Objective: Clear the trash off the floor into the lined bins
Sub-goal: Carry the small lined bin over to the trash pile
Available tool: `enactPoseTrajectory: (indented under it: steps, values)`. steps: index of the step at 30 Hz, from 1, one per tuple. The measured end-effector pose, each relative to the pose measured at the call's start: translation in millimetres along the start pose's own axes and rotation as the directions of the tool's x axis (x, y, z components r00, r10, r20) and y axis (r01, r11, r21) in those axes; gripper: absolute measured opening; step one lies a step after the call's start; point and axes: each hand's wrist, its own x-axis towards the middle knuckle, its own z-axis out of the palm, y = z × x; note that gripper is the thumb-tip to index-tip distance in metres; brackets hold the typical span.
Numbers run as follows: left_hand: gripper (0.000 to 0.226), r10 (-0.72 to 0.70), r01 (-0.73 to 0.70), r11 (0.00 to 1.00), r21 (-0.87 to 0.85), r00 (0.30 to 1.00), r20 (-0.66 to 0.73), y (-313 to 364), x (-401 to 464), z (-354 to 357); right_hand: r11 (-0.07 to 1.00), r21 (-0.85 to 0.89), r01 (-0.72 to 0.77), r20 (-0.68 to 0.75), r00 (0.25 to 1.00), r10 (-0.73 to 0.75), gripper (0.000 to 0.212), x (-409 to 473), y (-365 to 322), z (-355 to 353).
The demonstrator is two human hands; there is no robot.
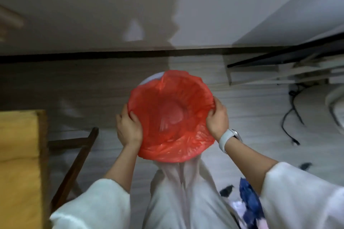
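Head view: one round white bin is seen from above, nearly hidden by one red liner bag. Liner is thin, glossy, crinkled plastic, folded out over the rim all round except the far-left arc, where bare white rim shows. Inside of the liner is seen down to a flat round bottom; no contents can be made out.

Left hand is clamped on the liner at the bin's left rim, thumb inside, fingers outside. Right hand is closed on the liner at the right rim in the same way. One white smooth-strapped wristwatch is worn on the right wrist. Both sleeves are white, soft fabric.

Bin stands on pale wood-grain plank floor, just ahead of the person's white-trousered legs, near a grey wall with a dark skirting strip. Dark and blue scraps lie on the floor at lower right, beside the legs; blur prevents a count. One black cable trails over the floor at right. One yellow cushioned seat on a dark wooden frame sits at left.
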Motion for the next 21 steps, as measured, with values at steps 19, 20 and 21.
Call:
enactPoseTrajectory:
  steps: [19,20,21]
  values:
    - [0.041,0.350,-0.382,0.920,0.087,0.901,0.256,27.1,-275.6,-123.5,0.896,0.385,-0.219,-0.211,0.925,0.317,0.047,-293.2,131.9,-157.2]
    - [0.041,0.369,-0.404,0.910,0.093,0.891,0.265,22.7,-293.0,-122.4,0.882,0.411,-0.230,-0.214,0.916,0.339,0.047,-309.3,145.6,-160.5]
    - [0.042,0.385,-0.426,0.899,0.101,0.879,0.281,17.9,-310.9,-120.0,0.868,0.428,-0.250,-0.220,0.903,0.368,0.047,-325.3,160.1,-165.0]
